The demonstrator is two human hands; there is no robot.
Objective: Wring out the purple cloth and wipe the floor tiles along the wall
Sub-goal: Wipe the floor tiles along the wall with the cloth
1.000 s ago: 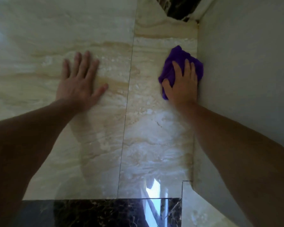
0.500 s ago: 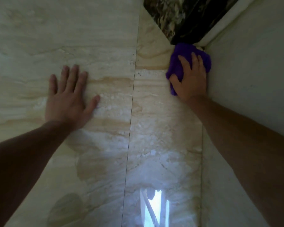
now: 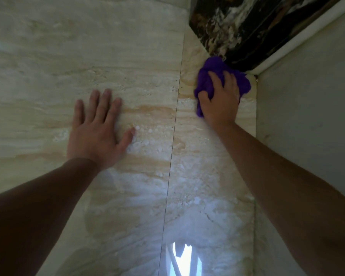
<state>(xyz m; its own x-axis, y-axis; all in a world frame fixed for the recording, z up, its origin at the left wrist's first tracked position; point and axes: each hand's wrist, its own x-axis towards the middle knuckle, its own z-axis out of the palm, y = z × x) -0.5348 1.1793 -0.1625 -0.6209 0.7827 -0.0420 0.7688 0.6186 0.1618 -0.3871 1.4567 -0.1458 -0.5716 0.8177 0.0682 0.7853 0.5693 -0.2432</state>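
Right hand is pressing the purple cloth flat onto the beige marble floor tiles, fingers curled over and gripping the bunched fabric, thumb tucked on its left edge. Cloth is sitting in the far corner, touching the dark veined marble strip ahead and just beside the white wall on the right. It's looking soft, light, crumpled into a wad, probably damp, so it's going to deform rather than slide as one piece; best hold is what's happening now, palm on top with fingers pinning the front fold so it isn't rolling under. Left hand is lying open, fingers spread and flat on the neighbouring tile, holding nothing, bracing body weight. Tile surface is glossy and reflecting a bright window patch near the bottom, so likely slick when wet; the bracing palm could be slipping. Grout line is running between the two hands. Obstructions: the white trim and the wall are boxing the cloth in, so there's no room further forward or right; the stroke is only going back along the wall or left.
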